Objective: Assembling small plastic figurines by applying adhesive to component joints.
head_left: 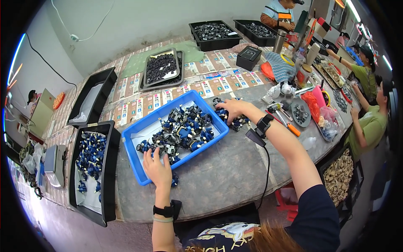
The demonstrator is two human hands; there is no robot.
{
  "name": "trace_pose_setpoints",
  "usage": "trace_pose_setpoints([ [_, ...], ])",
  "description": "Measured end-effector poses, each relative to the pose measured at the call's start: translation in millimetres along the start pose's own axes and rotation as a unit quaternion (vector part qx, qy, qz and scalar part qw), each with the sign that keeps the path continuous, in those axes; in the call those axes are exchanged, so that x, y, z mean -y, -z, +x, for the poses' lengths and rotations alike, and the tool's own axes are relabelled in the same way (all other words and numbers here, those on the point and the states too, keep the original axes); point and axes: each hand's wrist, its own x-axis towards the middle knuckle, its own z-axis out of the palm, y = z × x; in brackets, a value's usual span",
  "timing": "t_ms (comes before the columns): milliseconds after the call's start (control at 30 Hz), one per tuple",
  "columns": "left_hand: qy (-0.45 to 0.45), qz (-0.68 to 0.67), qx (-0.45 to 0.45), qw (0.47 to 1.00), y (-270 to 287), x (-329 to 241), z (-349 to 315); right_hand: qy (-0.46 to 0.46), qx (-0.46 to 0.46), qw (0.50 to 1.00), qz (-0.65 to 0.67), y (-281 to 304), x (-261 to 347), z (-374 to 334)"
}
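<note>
A blue plastic tray (136,161) stands at a slant on the grey tabletop, lined with white sheet and heaped with small blue, black and grey toy vehicles (184,130), some with dark wheels. My left hand (158,168) reaches over its near left rim, fingers apart against the heap's edge and nothing gripped. Past the tray's right end, my right hand (233,110) bends over a loose pile of similar toys (240,121) on the table. Its fingers and thumb close around a dark toy vehicle there, partly hidden by the hand. One small blue piece (174,179) lies outside the tray, beside my left hand.
On the left stand a black tray (110,176) of blue pieces and another black tray (94,94). Behind are metal trays of black parts (161,67). To the right lie an orange-handled screwdriver (293,129), a grey dish (300,114) and a corded device (255,137). Other people work farther right.
</note>
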Motion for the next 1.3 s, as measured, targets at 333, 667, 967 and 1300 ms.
trace_pose_setpoints([
  [333,0.095,-0.139,0.100,0.981,16,1,6,0.002,0.056,0.998,-0.010,8,-1,13],
  [667,0.025,-0.033,0.127,0.991,28,19,-14,-0.018,-0.107,0.979,0.173,3,-22,-4],
  [967,0.021,0.006,0.099,0.995,21,14,-12,0.047,-0.130,0.888,0.440,56,20,-41],
  [1300,0.021,0.011,0.110,0.994,21,13,-12,0.081,-0.132,0.901,0.404,52,46,3],
])
